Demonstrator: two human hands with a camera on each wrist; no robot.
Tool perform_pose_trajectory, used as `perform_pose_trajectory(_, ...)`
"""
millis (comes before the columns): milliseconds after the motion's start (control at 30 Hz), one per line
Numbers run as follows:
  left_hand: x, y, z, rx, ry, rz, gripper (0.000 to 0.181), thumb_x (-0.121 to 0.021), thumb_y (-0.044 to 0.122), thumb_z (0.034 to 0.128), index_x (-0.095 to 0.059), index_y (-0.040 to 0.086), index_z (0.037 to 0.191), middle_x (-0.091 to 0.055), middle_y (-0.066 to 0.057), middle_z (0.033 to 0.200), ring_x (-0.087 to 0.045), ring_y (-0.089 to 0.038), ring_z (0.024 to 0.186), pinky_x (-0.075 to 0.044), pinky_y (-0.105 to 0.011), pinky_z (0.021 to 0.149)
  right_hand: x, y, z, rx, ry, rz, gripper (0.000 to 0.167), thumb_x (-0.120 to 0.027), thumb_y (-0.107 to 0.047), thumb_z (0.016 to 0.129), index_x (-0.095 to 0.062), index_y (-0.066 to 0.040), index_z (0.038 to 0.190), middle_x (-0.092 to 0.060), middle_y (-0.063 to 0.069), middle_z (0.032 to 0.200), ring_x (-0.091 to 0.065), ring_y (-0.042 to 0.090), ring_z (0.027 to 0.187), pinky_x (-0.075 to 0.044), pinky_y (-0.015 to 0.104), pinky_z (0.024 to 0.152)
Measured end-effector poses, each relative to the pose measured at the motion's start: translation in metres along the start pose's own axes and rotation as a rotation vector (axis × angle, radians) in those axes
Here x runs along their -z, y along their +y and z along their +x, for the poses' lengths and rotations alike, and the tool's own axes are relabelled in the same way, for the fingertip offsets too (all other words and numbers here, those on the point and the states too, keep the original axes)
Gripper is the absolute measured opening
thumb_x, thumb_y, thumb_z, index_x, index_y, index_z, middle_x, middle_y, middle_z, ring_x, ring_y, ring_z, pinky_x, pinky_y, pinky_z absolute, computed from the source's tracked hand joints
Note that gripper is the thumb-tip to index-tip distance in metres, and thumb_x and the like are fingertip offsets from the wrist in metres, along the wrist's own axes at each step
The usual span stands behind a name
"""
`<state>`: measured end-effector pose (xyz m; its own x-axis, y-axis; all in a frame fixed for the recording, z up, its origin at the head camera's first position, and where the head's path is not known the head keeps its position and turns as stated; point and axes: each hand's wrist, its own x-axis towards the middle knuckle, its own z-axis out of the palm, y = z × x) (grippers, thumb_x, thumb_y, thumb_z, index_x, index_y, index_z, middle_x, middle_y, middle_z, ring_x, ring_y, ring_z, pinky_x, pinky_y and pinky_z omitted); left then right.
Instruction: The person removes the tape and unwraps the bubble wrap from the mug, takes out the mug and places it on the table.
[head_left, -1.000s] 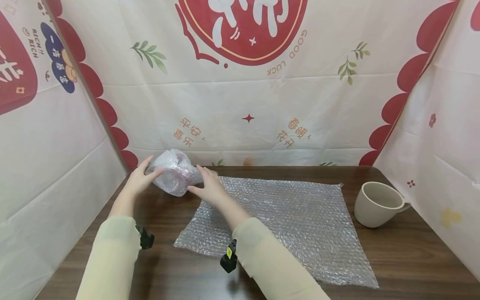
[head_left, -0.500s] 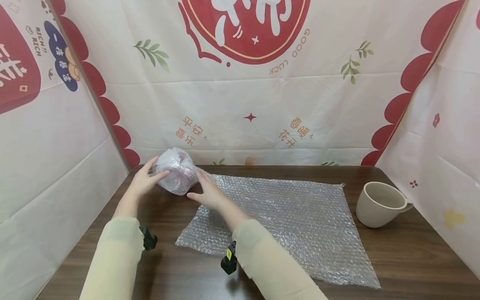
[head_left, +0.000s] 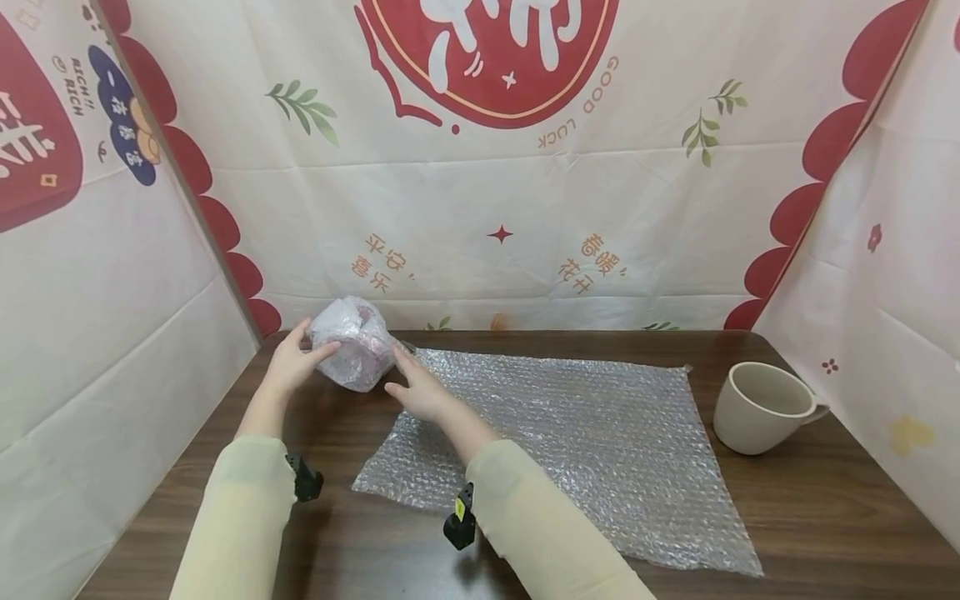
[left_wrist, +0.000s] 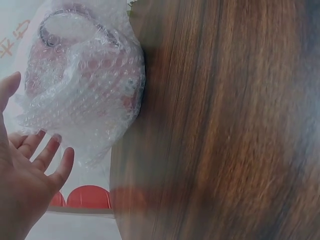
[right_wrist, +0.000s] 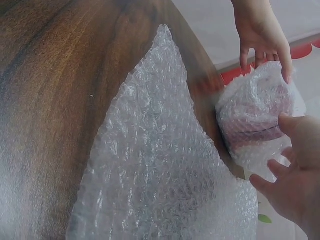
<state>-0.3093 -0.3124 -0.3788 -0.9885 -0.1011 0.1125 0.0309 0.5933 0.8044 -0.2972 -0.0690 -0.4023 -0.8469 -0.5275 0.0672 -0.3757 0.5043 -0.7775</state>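
A bundle of bubble wrap sits at the table's back left, with something pinkish and dark-rimmed showing faintly through the layers. What exactly is inside cannot be made out. My left hand is at the bundle's left side, its fingers spread and loosely bent. In the left wrist view the left fingertips lie against or very near the plastic. At the other side is my right hand, fingers extended and thumb held apart, close to the bundle's right edge. The right wrist view shows both hands flanking the bundle.
A flat bubble wrap sheet covers the table's middle, partly beneath my right forearm. A beige mug stands at the right, handle outward. Printed cloth walls enclose the back and both sides of the wooden table.
My right hand has loosened and eased slightly away from the bundle's right side, where its plastic stuck out. The left hand has shifted a little but stays beside the bundle.
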Motion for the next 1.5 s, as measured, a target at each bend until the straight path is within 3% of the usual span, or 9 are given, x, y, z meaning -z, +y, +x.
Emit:
perform_pose_trajectory(233,-0.005,-0.003,0.002,-0.018,0.089,-0.019,0.078,-0.064,0.035,0.0908,-0.026,-0.004,0.147,-0.034,-0.029,0.144,-0.035,-0.043,0.13,-0.033,-0.053,0.104,-0.003,0.0,0.001,0.015,-0.019,0.05,0.069,-0.05,-0.023,0.1,-0.01,-0.014,0.155,-0.007,0.004,0.159,-0.015,0.023,0.143,-0.014,0.041,0.114)
perform_pose_trajectory(433,-0.009,-0.003,0.002,-0.037,0.14,-0.073,0.074,-0.067,0.028,0.0901,-0.03,-0.007,0.143,-0.036,-0.029,0.142,-0.035,-0.041,0.131,-0.029,-0.051,0.107,-0.006,-0.002,0.001,0.013,-0.015,0.086,0.071,-0.051,-0.021,0.1,-0.007,-0.013,0.155,-0.006,0.004,0.159,-0.008,0.021,0.144,-0.011,0.041,0.114)
perform_pose_trajectory(700,-0.01,-0.001,-0.001,-0.012,0.106,-0.138,0.079,-0.068,0.03,0.0893,-0.024,-0.004,0.145,-0.032,-0.029,0.145,-0.032,-0.041,0.133,-0.03,-0.051,0.107,-0.01,-0.004,0.0,0.0,-0.015,0.208,0.081,-0.059,-0.009,0.094,-0.006,-0.017,0.155,-0.007,0.003,0.159,-0.02,0.027,0.141,-0.019,0.045,0.112)
perform_pose_trajectory(967,-0.013,-0.002,-0.001,-0.02,0.107,-0.218,0.083,-0.071,0.024,0.0884,-0.019,-0.006,0.146,-0.036,-0.03,0.142,-0.038,-0.038,0.128,-0.034,-0.047,0.105,-0.014,-0.004,0.001,-0.004,-0.021,0.283,0.091,-0.063,-0.002,0.088,-0.004,-0.019,0.155,-0.001,0.001,0.16,-0.014,0.028,0.143,-0.018,0.049,0.112)
perform_pose_trajectory(1267,-0.026,-0.001,-0.001,-0.057,0.182,-0.349,0.075,-0.074,0.014,0.0854,-0.029,-0.005,0.142,-0.045,-0.028,0.137,-0.047,-0.036,0.12,-0.041,-0.045,0.1,-0.022,-0.005,0.005,0.058,0.089,0.362,0.071,-0.053,0.001,0.095,-0.015,-0.012,0.154,-0.008,0.004,0.159,-0.027,0.032,0.138,-0.027,0.038,0.11)
perform_pose_trajectory(1500,-0.029,0.0,-0.007,-0.043,0.222,-0.374,0.074,-0.074,0.016,0.0851,-0.031,-0.002,0.142,-0.045,-0.025,0.14,-0.047,-0.034,0.122,-0.04,-0.044,0.101,-0.025,-0.009,0.006,0.027,0.155,0.439,0.068,-0.054,0.004,0.093,-0.022,-0.01,0.152,-0.015,0.006,0.158,-0.032,0.031,0.135,-0.034,0.031,0.105)
